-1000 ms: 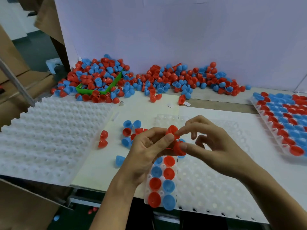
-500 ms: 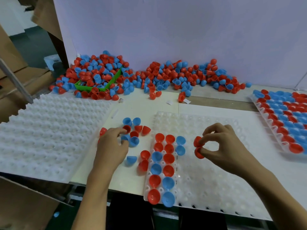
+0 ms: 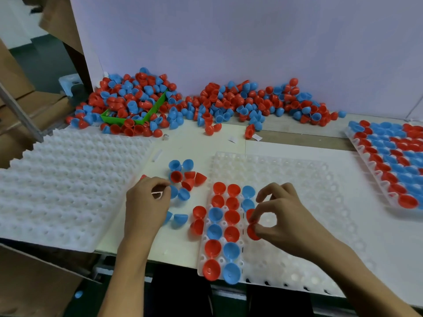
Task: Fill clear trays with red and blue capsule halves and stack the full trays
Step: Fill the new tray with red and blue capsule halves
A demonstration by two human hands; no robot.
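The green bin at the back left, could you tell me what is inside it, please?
Red and blue capsule halves fill the green bin and spill round it. The heap covers its floor and far walls, so anything underneath cannot be seen.

Two hands are in view, the left hand and the right hand. Three trays show: a stack of empty white trays on the left, the clear tray being filled in the middle, and a full tray on the right.

In the clear tray, nine red halves and six blue halves sit seated. The right hand pinches two more red halves.

One green bin lies in the heap of capsule halves, too many to count.
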